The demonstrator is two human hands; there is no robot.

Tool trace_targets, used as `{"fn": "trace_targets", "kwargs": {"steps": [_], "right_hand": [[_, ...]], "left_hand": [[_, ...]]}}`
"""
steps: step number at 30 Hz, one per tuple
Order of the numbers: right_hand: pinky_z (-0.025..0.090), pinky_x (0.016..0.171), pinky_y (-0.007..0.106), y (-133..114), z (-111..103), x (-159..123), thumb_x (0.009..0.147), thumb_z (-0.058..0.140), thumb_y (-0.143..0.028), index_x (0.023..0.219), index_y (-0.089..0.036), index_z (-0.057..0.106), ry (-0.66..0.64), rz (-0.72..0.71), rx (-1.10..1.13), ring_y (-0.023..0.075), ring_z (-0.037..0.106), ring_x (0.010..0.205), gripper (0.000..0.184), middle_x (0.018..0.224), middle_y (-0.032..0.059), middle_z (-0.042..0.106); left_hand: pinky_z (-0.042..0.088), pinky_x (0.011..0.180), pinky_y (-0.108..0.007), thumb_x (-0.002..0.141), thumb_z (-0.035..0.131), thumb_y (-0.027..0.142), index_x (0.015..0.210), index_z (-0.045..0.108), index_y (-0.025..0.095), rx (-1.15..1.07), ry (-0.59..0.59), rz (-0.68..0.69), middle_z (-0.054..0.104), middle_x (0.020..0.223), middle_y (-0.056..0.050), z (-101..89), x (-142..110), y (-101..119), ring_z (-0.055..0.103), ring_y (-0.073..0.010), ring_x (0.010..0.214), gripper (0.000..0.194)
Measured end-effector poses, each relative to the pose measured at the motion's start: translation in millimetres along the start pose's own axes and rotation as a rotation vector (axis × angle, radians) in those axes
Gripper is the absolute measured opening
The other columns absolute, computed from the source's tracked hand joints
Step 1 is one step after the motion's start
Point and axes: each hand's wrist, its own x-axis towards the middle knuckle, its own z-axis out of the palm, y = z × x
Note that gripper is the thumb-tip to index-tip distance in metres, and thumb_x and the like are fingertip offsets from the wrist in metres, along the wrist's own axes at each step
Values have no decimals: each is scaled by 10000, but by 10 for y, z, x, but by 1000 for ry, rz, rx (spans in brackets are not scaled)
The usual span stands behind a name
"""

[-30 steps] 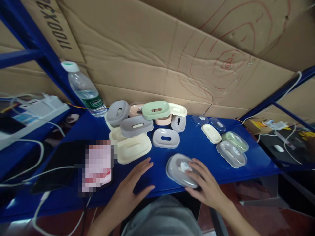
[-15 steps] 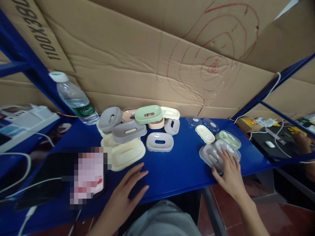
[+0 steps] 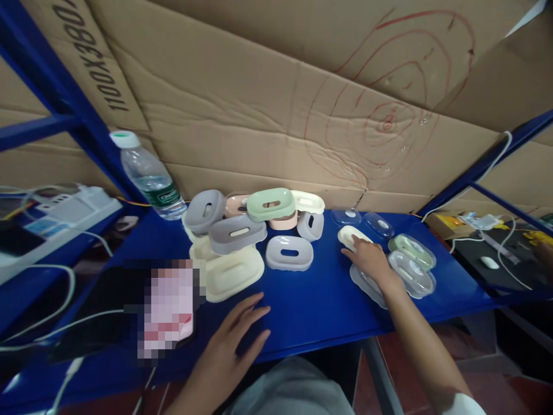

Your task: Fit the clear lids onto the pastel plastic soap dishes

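Observation:
My left hand (image 3: 235,337) lies flat on the blue table (image 3: 311,302) near its front edge, fingers spread, holding nothing. My right hand (image 3: 367,258) reaches to the right side, its fingers resting on a cream oval lid (image 3: 349,234). Under my right wrist lies a clear grey lid (image 3: 365,282). Beside it lie another clear lid (image 3: 412,274) and a green one (image 3: 408,246). Two small clear lids (image 3: 345,217) (image 3: 378,223) lie behind. A pile of oval soap-box parts in grey (image 3: 237,229), green (image 3: 270,203), pink and cream (image 3: 231,270) sits mid-table.
A water bottle (image 3: 149,178) stands at the back left against the cardboard wall (image 3: 268,98). A dark device with a blurred screen (image 3: 166,305) and white cables (image 3: 56,331) lie at the left. A power strip and cables sit on the lower right shelf (image 3: 488,256).
My right hand carried the clear grey lid from the front edge to the right-hand group, set it down, then moved back onto the cream lid. My left hand stayed put.

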Motion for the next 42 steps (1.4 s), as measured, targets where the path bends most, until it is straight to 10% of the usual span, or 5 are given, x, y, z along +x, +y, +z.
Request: {"fn": "trace_targets", "kwargs": {"steps": [13,22,28,35,42], "right_hand": [[305,1254,584,-135,-119,-468,1099,488,-365,1332,-311,699,6,-706,326,261,646,1325,319,1375,61,724],[343,1221,637,292,159,-1271,1043,594,-406,1437,-318,612,382,-527,163,327,503,1468,404,1562,78,568],[430,1168,591,611,521,-1041,1078,522,-312,1452,-281,590,513,-452,173,311,550,1428,382,1531,101,598],[331,1251,584,-175,182,-629,1096,467,-249,1553,-248,497,464,-620,185,277,466,1506,457,1565,103,569],[510,1089,533,-1023,156,-654,1056,580,-329,1601,-189,429,321,-785,320,320,587,1331,582,1396,175,658]], "left_hand": [[574,1100,-431,1036,588,317,1471,561,335,217,-76,156,571,1562,-56,133,48,176,621,-253,1373,436],[418,1211,-572,956,708,268,1604,394,169,385,-272,294,457,1645,-181,751,849,798,479,-372,1487,727],[535,1057,-519,981,634,159,1387,612,207,451,-234,314,694,1337,-109,573,514,638,668,-317,1210,409],[605,868,-395,1030,520,182,1212,672,268,343,-94,250,689,1180,-79,73,-43,240,697,-245,1020,252],[554,1106,-461,1024,606,275,1109,659,261,187,-12,139,480,1546,-111,-38,-146,116,541,-315,1415,102]]}}
